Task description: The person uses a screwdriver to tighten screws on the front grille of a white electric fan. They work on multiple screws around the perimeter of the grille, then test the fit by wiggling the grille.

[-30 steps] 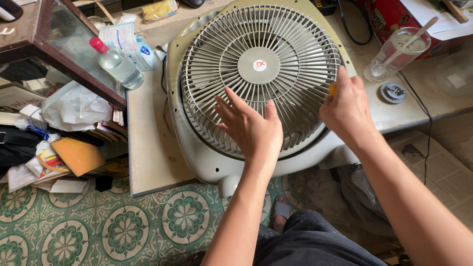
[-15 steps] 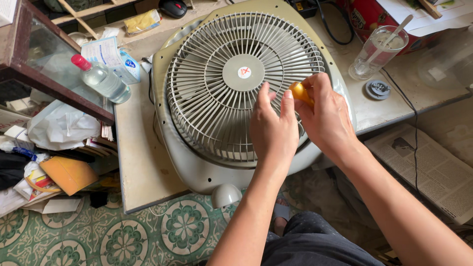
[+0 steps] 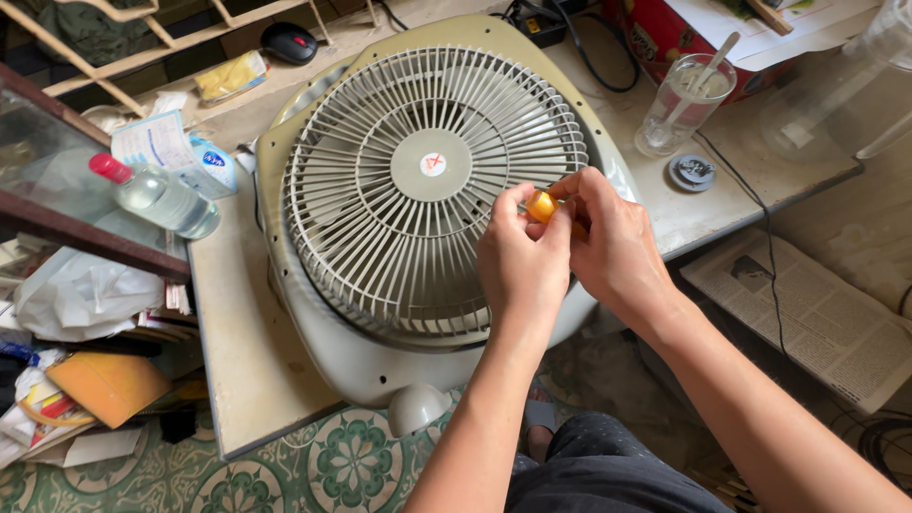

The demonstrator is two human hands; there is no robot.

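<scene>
Left hand [image 3: 522, 261]: over the fan's grille at about 4 o'clock from its hub; my fingers [image 3: 510, 204] are pinched together on the orange handle.
Right hand [image 3: 613, 242]: just beside the left, touching it; thumb and forefinger are closed on the other side of the same handle.
Orange handle [image 3: 541, 205]: small, rounded, orange-yellow, caught between both hands above the grille's 3 o'clock edge. Most of it is hidden by my fingers, so I cannot tell what kind of tool it belongs to, or whether its tip touches the fan.
Fan [image 3: 380, 190]: a grey box fan lying flat on its back, round grille up, with a red mark on the hub; one round foot hangs over the table edge at 6 o'clock.
Table [image 3: 242, 351]: pale, worn top; the fan fills most of it.
Bottle [image 3: 157, 195]: clear, red cap, lying on its side at 9 o'clock of the fan, beside a white and blue packet.
Glass [image 3: 684, 104]: clear, with a stick standing in it, at 2 o'clock of the fan.
Round cap [image 3: 692, 172]: small, grey, flat on the table just at 6 o'clock of the glass.
Mouse [image 3: 289, 42]: black with a red wheel, at 11 o'clock of the fan.
Newspaper [image 3: 807, 309]: spread on the floor at 4 o'clock, below the table.
Floor [image 3: 190, 480]: green patterned tiles under my knees.
</scene>
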